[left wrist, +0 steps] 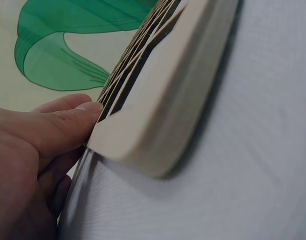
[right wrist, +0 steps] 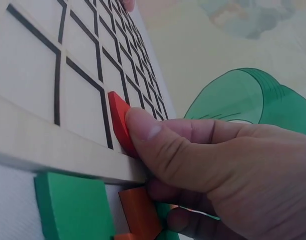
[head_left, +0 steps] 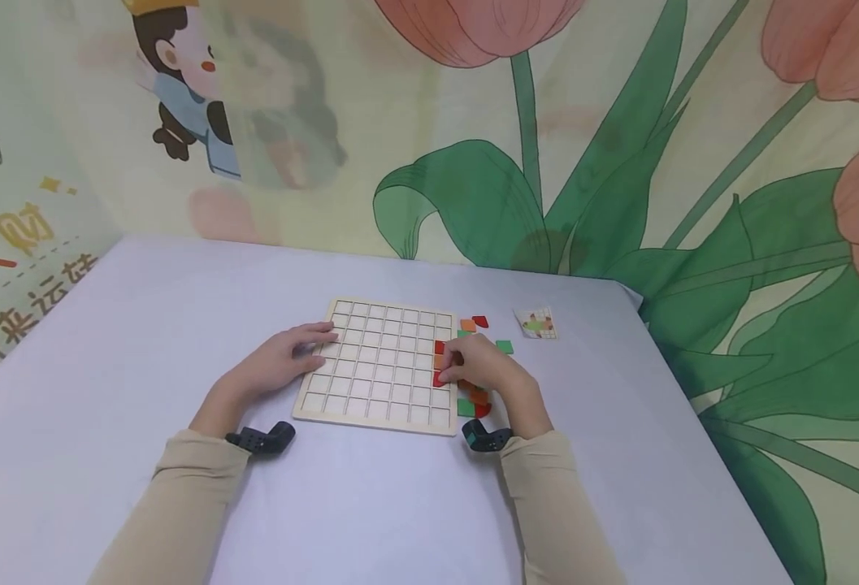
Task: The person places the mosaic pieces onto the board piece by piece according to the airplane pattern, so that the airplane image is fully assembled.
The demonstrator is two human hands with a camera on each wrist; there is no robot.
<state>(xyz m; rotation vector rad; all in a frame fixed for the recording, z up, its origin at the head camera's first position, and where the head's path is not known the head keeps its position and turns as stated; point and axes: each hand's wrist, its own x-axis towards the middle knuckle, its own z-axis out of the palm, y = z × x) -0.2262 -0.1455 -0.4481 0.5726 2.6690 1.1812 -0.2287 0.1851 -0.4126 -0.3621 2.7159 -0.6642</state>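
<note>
A pale wooden grid board (head_left: pixel 378 422) lies flat on the white table. At its left edge my left hand (head_left: pixel 275 357) rests with fingers extended onto the frame; in the left wrist view the thumb (left wrist: pixel 68 125) touches the rim. Over the board's right column, my right hand (head_left: pixel 482 364) pinches a red tile (right wrist: pixel 120 122) with a rounded side between thumb and index finger. That tile sits tilted in or against a square, near the right rim. Farther up the same column lie another red tile (head_left: pixel 440 347) and an orange tile (head_left: pixel 439 361), partly behind the fingers.
Loose tiles lie right of the board, including a green tile (head_left: pixel 466 408), a red tile (head_left: pixel 483 410), an orange tile (head_left: pixel 468 325) and a green tile (head_left: pixel 505 347). Behind them is a small picture card (head_left: pixel 539 325). A printed wall cloth (head_left: pixel 312 219) hangs behind the table.
</note>
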